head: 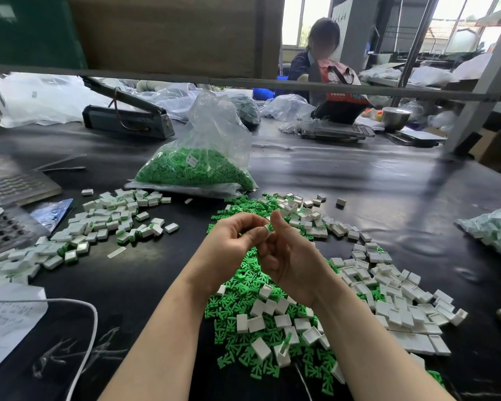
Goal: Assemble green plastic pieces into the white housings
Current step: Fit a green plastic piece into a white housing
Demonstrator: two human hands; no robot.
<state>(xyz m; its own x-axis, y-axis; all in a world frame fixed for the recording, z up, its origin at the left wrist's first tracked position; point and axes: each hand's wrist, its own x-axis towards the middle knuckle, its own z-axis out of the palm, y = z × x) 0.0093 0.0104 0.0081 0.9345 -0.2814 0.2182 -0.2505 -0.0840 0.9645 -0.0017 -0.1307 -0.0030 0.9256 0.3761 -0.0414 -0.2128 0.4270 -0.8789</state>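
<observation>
1. White housing w/ a green piece in it, frame centre, pinched between both hands.
2. Left hand & right hand: fingers curled, gripping it together.
3. Below hands: loose green pieces mixed w/ empty housings.
4. Centre-left: finished units pile.
5. Above centre: bag of green parts on black table.

A dark tabletop is carrying loose green pieces and white housings. A bag of green pieces is lying behind them. Assembled housings are sitting at left.
</observation>
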